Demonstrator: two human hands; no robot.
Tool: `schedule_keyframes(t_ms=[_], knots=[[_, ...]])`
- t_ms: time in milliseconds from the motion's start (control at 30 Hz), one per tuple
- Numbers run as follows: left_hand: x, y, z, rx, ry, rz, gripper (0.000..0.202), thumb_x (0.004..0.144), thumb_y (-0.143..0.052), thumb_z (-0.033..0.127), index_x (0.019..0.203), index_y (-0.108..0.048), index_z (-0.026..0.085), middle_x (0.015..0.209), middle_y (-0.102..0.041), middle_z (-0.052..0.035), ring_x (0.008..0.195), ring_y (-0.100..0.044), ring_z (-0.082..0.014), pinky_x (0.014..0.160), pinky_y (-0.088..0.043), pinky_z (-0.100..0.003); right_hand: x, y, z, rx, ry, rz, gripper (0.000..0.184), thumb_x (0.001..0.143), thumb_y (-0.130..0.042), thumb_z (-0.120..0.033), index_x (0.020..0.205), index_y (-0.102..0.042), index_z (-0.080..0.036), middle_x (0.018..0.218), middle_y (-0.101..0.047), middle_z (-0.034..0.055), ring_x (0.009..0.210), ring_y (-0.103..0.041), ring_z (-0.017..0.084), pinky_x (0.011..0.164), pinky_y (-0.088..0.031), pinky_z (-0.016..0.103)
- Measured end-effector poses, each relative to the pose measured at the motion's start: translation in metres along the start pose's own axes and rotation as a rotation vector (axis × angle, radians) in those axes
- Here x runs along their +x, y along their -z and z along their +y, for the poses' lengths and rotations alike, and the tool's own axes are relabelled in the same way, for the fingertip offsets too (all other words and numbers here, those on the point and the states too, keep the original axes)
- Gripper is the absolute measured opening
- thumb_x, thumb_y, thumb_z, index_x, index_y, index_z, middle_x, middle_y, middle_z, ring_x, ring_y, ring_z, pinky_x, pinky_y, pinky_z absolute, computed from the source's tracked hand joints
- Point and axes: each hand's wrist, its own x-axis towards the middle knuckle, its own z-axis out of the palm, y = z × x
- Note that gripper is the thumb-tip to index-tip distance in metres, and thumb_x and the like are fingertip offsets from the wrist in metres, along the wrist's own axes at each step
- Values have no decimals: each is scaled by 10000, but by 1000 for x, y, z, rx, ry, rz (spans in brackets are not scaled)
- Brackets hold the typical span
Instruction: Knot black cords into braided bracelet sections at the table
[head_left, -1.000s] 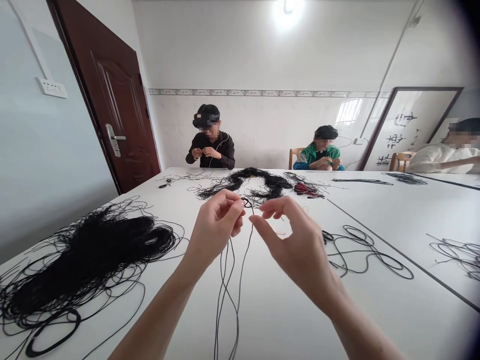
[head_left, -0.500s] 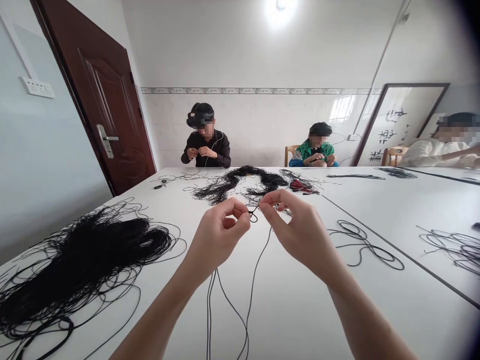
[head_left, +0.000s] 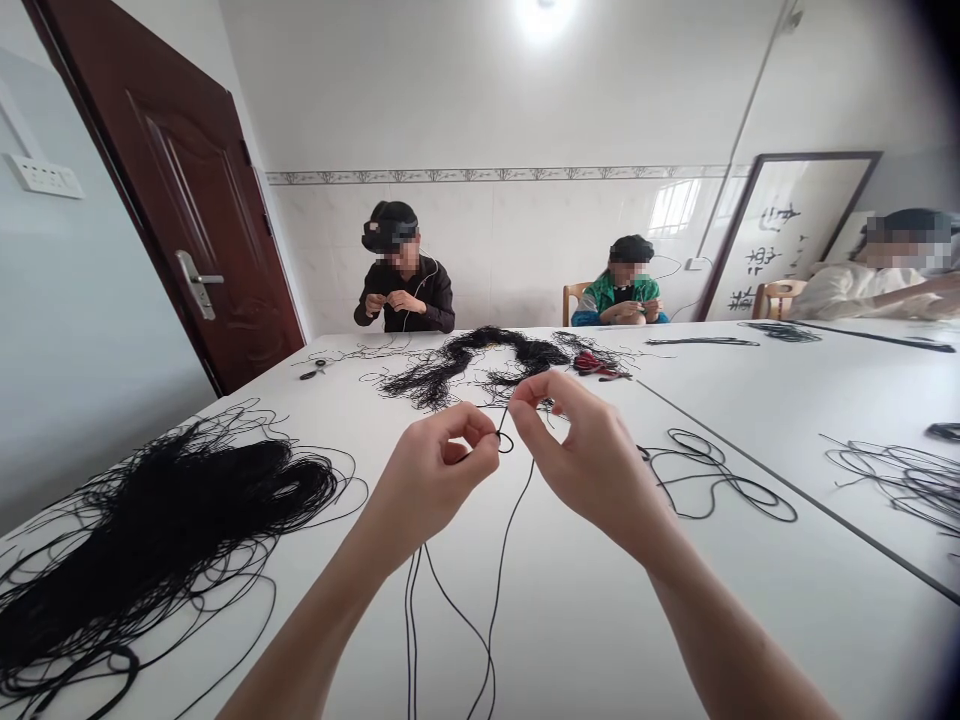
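Observation:
Above the white table, my left hand pinches a thin black cord between thumb and forefinger. A small loop of that cord stands out just right of its fingertips. My right hand is closed in a pinch on the same cord, right beside the loop. The cord's loose strands hang down from both hands to the table's near edge.
A big tangle of black cords lies at the left, another pile at the far middle, and a loose cord at the right. Scissors and a red bundle lie far off. Three other people sit across and at the right.
Both hands have come closer together around the small loop. My right hand went from loosely spread to a pinch on the cord. The view has drifted to the right.

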Motion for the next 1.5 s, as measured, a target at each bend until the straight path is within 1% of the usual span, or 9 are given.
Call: schedule_keyframes(t_ms=[367,700,800,933,1067,1200,1300,1400,1500], knots=[[0,-2,3,0,11,-21,157,864,-557,229,712,-530,202,652,-448,59,473,-301,-51,405,-199,-186,-3,-1,1,-11,29,30,120,912,-495,-232,803,-545,-222,803,-650,-4,784,-571,154,661,-430,286],[1,-1,4,13,25,-20,154,862,-560,257,718,-542,207,601,-421,60,470,-304,-66,405,-199,-193,-1,-3,1,-17,39,58,121,905,-491,-225,796,-542,-216,778,-647,0,761,-568,149,649,-441,275],[1,-2,3,21,25,-24,152,865,-560,268,724,-549,213,595,-428,61,475,-322,-69,412,-212,-190,-1,-4,1,-15,13,68,133,906,-487,-243,789,-542,-211,773,-634,13,740,-563,148,584,-428,259],[1,-2,0,34,37,-39,143,858,-569,284,731,-570,217,631,-478,51,472,-345,-69,405,-215,-191,-2,-4,1,1,-48,98,144,901,-492,-281,797,-555,-204,770,-601,32,697,-561,144,467,-377,225],[1,-1,-1,37,37,-44,146,853,-567,288,727,-569,215,646,-498,41,467,-361,-73,400,-216,-195,-2,-4,3,4,-49,93,150,897,-495,-286,790,-559,-204,754,-590,31,659,-534,135,435,-354,212],[0,-1,-2,37,46,-67,149,851,-566,290,722,-567,215,637,-495,43,471,-364,-73,400,-224,-190,1,-4,5,-8,-50,122,154,899,-497,-295,798,-564,-200,765,-602,35,639,-517,131,435,-354,218],[0,-2,-2,34,56,-87,144,852,-560,274,720,-563,215,634,-496,49,475,-362,-68,399,-223,-183,2,-4,6,-15,-46,149,161,906,-496,-302,796,-560,-202,790,-618,38,673,-535,139,448,-369,224],[-1,-1,-2,42,53,-91,152,858,-553,272,717,-559,215,633,-495,53,477,-357,-64,398,-221,-177,1,-6,5,-30,4,171,144,914,-489,-273,794,-537,-207,793,-629,34,723,-554,150,483,-392,235],[-1,0,-1,40,45,-96,153,861,-554,277,721,-561,216,638,-501,54,483,-359,-62,397,-226,-171,-1,-9,5,-61,53,230,132,924,-482,-244,798,-508,-212,789,-629,31,745,-565,157,536,-419,258]])
